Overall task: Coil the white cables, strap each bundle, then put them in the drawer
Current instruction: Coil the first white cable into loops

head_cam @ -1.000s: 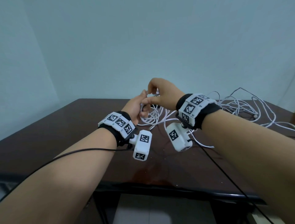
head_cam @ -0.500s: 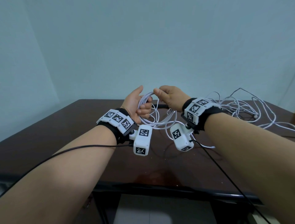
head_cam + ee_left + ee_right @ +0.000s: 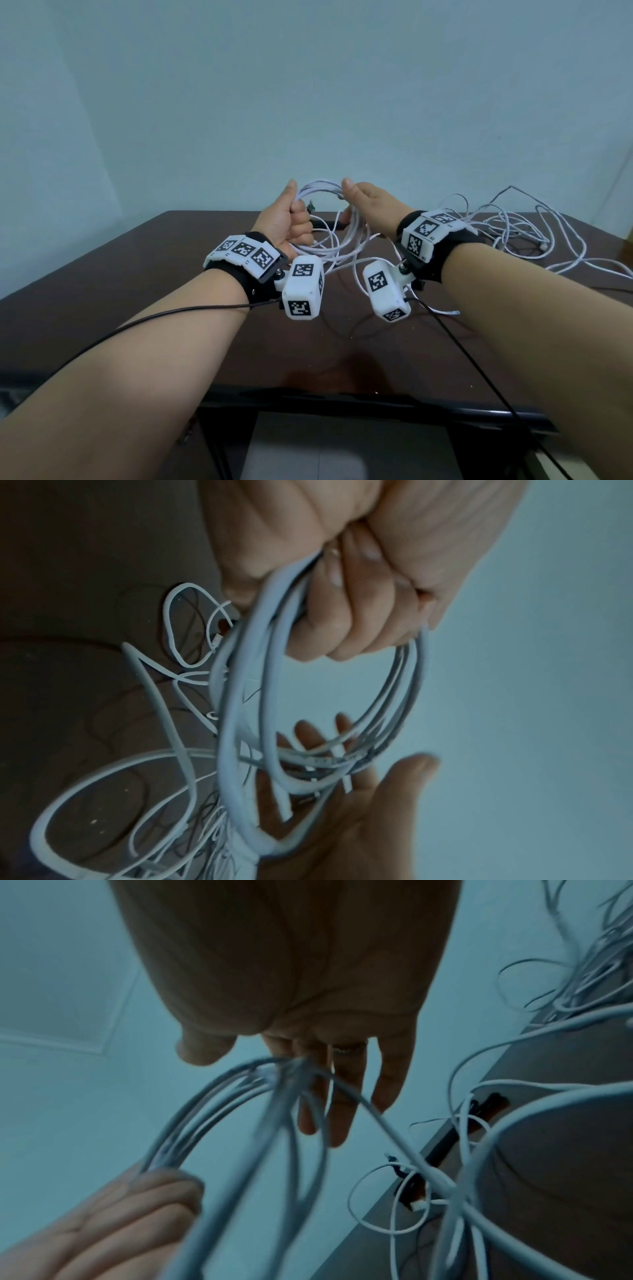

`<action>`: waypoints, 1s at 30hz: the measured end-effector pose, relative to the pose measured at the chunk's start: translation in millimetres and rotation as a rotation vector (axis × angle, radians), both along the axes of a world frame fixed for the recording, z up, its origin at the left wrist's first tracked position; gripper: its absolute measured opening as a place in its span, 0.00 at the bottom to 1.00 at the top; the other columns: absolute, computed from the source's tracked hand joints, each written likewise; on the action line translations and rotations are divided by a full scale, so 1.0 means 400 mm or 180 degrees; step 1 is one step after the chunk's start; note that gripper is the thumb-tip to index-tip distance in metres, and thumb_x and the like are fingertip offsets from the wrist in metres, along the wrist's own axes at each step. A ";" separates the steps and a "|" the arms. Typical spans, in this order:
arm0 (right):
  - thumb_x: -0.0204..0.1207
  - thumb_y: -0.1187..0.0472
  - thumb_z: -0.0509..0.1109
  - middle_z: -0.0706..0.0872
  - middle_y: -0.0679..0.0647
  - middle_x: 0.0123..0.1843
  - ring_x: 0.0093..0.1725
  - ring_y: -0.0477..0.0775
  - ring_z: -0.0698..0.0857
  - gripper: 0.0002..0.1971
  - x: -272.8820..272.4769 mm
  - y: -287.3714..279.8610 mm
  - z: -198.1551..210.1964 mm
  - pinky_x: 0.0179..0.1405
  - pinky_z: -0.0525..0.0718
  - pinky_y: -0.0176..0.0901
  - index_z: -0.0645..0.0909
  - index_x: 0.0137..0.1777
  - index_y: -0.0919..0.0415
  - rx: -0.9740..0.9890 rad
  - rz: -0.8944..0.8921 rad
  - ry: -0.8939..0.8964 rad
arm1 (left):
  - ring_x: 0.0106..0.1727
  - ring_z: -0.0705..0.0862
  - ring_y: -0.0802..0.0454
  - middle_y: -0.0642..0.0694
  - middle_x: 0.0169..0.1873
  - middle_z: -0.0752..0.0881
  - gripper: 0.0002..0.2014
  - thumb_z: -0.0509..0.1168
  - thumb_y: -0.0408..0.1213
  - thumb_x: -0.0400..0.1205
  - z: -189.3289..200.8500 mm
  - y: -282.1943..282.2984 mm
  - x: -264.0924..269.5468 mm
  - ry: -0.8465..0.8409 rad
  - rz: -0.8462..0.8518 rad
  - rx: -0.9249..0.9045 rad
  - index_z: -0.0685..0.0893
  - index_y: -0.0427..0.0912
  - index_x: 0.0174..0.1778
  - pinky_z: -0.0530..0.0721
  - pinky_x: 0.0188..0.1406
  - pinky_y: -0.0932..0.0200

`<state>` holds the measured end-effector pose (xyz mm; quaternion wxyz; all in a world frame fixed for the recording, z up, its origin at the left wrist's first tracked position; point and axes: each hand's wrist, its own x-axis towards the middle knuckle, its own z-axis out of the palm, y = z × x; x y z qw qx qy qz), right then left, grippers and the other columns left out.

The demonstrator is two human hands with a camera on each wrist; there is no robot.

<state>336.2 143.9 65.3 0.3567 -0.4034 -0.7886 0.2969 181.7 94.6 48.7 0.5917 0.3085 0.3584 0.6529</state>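
The cable coil (image 3: 325,219), light, limp and springy, is held above the table (image 3: 137,274), gripped at 9 o'clock by the left hand (image 3: 287,222) and steadied at 3 o'clock by the right hand's (image 3: 370,209) straight fingers.

Bare room: dark wooden table (image 3: 144,294) against plain pale wall (image 3: 308,85)

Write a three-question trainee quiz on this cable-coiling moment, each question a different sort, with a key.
1. True or false: the left hand grips the white coil in a closed fist.
2. Where do the uncoiled cables lie? A) on the floor B) on the table, to the right C) in a drawer
3. Fill in: the right hand's fingers are ____, not curled.

Key: 1 true; 2 B; 3 straight.
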 end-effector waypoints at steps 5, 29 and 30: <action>0.83 0.41 0.50 0.84 0.59 0.59 0.58 0.59 0.84 0.27 0.034 0.000 -0.043 0.58 0.81 0.53 0.75 0.65 0.62 -0.0305 -0.0036 -0.0566 | 0.10 0.55 0.59 0.54 0.13 0.59 0.25 0.58 0.57 0.83 0.004 -0.003 -0.019 -0.0430 0.0244 0.0070 0.64 0.48 0.25 0.53 0.10 0.70; 0.79 0.56 0.58 0.81 0.47 0.54 0.58 0.52 0.75 0.14 -0.001 -0.033 -0.030 0.53 0.64 0.44 0.85 0.55 0.46 0.2410 -0.0363 -0.2776 | 0.11 0.57 0.57 0.53 0.12 0.63 0.26 0.49 0.60 0.85 0.010 0.042 -0.068 0.0115 0.1308 0.0375 0.68 0.45 0.28 0.55 0.14 0.68; 0.79 0.55 0.58 0.81 0.47 0.55 0.59 0.52 0.74 0.14 -0.009 -0.041 -0.026 0.52 0.63 0.43 0.85 0.54 0.47 0.2467 -0.0241 -0.2847 | 0.11 0.58 0.56 0.53 0.12 0.63 0.26 0.49 0.59 0.86 0.010 0.042 -0.062 0.0187 0.1281 0.0379 0.67 0.45 0.28 0.55 0.14 0.68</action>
